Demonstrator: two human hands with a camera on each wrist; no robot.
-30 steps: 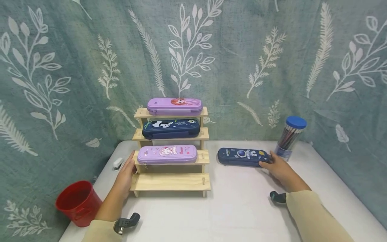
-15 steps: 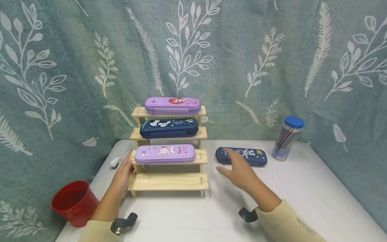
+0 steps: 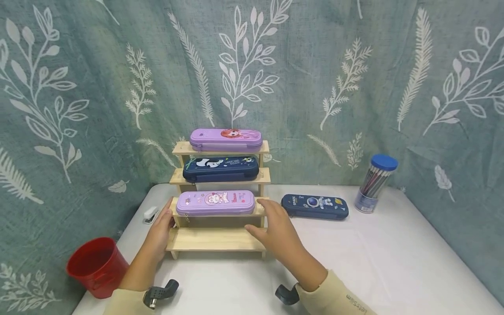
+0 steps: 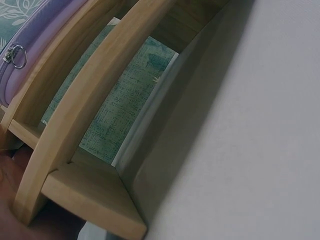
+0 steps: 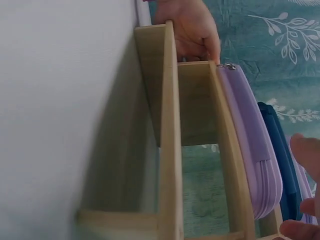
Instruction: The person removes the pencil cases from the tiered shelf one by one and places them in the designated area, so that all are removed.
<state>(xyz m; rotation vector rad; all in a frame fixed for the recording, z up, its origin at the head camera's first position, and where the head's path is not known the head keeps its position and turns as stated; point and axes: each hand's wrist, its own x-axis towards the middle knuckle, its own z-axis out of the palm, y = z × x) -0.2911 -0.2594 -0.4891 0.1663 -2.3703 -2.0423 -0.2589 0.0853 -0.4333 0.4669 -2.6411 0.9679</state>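
Observation:
A four-step wooden rack (image 3: 216,239) stands on the table. Its top step bears a purple pencil case (image 3: 214,144) with a red-haired figure, the second a navy panda pencil case (image 3: 236,175), the third a light purple rabbit pencil case (image 3: 197,209). The lowest step is bare. My left hand (image 3: 158,234) grips the rack's left end by the third step. My right hand (image 3: 281,234), fingers spread, is at the rack's right end; the right wrist view shows its fingertips (image 5: 305,150) near the cases, contact unclear. A navy space pencil case (image 3: 315,210) lies right of the rack.
A clear tub (image 3: 372,192) of pencils with a blue lid stands at the back right. At the left edge is a red bucket (image 3: 100,275), with a small white stapler (image 3: 151,214) behind it. A patterned green curtain (image 3: 303,87) closes off the back and sides.
My right hand has let go of the navy space pencil case and moved left to the rack's right end. My left hand has stayed at the rack's left end.

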